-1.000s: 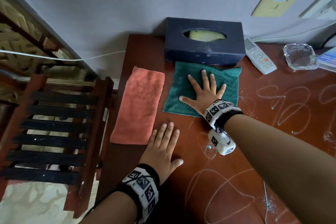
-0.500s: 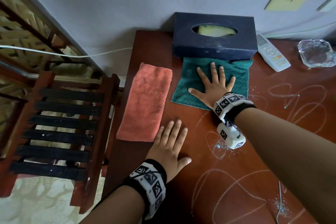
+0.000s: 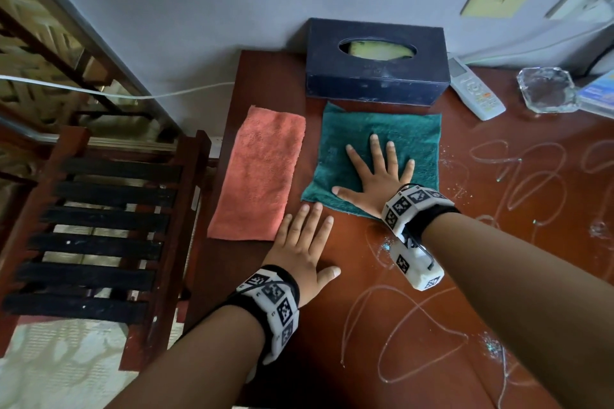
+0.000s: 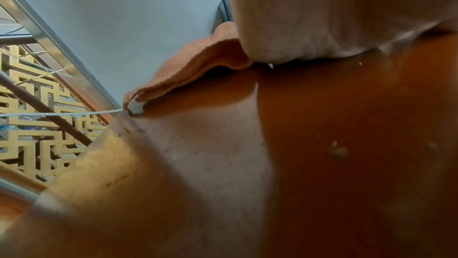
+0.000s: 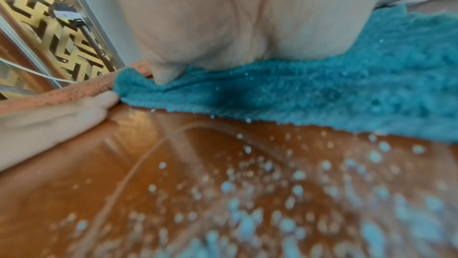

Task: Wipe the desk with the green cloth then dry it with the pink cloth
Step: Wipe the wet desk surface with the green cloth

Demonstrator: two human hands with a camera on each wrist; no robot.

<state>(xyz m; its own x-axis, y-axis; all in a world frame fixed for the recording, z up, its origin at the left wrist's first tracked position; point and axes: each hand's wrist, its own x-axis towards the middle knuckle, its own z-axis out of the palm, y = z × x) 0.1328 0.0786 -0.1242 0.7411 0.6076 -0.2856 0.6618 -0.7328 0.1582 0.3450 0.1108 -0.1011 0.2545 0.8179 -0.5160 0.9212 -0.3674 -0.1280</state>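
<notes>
From the head view we see the whole bench (image 3: 382,335), red-brown wood looped with thin pale scribbles and specks of wet, which neither wrist view takes in. Our right hand (image 3: 377,176) lies flat on the green cloth (image 3: 408,136), fingers straight and spread wide, holding nothing. Our left hand (image 3: 304,242) lies flat on bare wood, fingers straight and close together, also gripping nothing.

The green cloth is roughly square, dark teal terry, spread flat under the right hand and reaching past its fingertips almost to the dark box (image 3: 377,76). The pink cloth (image 3: 259,173) is a long salmon strip lying flat just beyond the left hand's fingers, beside the green cloth but apart from it. Past the right hand's little-finger side lie a white remote (image 3: 475,90) and a glass dish (image 3: 546,90). A slatted chair (image 3: 99,222) stands off the bench beyond the left hand's outer side.

The right wrist view alone shows the green cloth's (image 5: 310,93) fuzzy pile dotted with droplets, its near edge rumpled by the thumb, and beads of water on the bench (image 5: 173,164); the left hand's fingers (image 5: 62,117) end just beside the cloth's corner. The left wrist view alone shows the pink cloth's (image 4: 193,66) near edge lifted in a low arch, with a small white tag at its corner.
</notes>
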